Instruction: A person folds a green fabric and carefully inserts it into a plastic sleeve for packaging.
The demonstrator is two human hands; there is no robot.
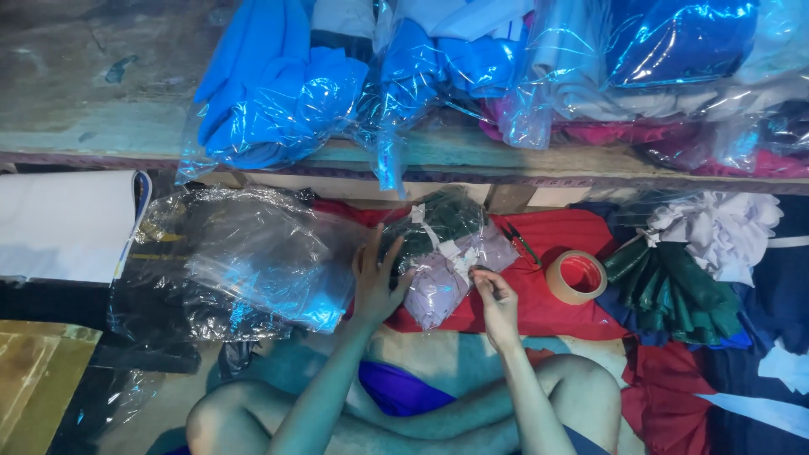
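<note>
A clear plastic packet (pixel 442 253) with dark green and pale lilac cloth inside lies on a red cloth (pixel 565 244) in front of my crossed legs. White tape strips cross its top. My left hand (pixel 377 278) rests flat against the packet's left side, fingers spread. My right hand (pixel 495 295) pinches the packet's right edge by a tape strip.
A roll of brown tape (pixel 577 276) and scissors (pixel 522 243) lie on the red cloth to the right. Crumpled clear bags (pixel 253 261) pile up at the left. A shelf (pixel 438 156) above holds bagged blue, white and pink garments. Green and white cloth bundles (pixel 683 278) lie right.
</note>
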